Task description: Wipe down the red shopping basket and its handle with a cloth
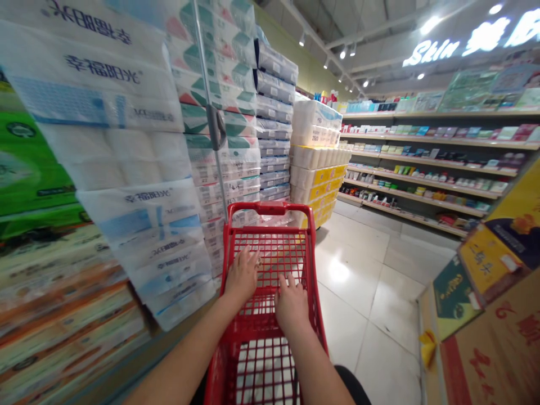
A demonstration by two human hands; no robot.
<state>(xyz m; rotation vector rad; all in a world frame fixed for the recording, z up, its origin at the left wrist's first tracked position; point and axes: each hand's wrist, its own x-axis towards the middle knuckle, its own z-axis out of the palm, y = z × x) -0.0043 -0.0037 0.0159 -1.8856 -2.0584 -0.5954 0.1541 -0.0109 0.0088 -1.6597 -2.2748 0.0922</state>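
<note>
A red plastic shopping cart (pixel 313 270) with grid panels stands directly in front of me, its crossbar handle (pixel 276 208) at the far end. Over the upper grid panel, on the left, is my left hand (pixel 243 274), palm down with its fingers stretched forward. A tiny pale spot shows by its fingertips, too small to name. My right hand (pixel 292 302) is lower and to the right over the same panel, its fingers apart and nothing visible in them. Whether either hand presses on the grid, I cannot tell.
Tall stacks of toilet paper packs (pixel 158 225) and tissue packs (pixel 240 84) line the left side. Further ahead stands a yellow-and-white paper stack (pixel 316 174). Cosmetics shelves (pixel 422 140) run along the back right. Cardboard boxes (pixel 498 337) flank the tiled floor (pixel 358 281) at right.
</note>
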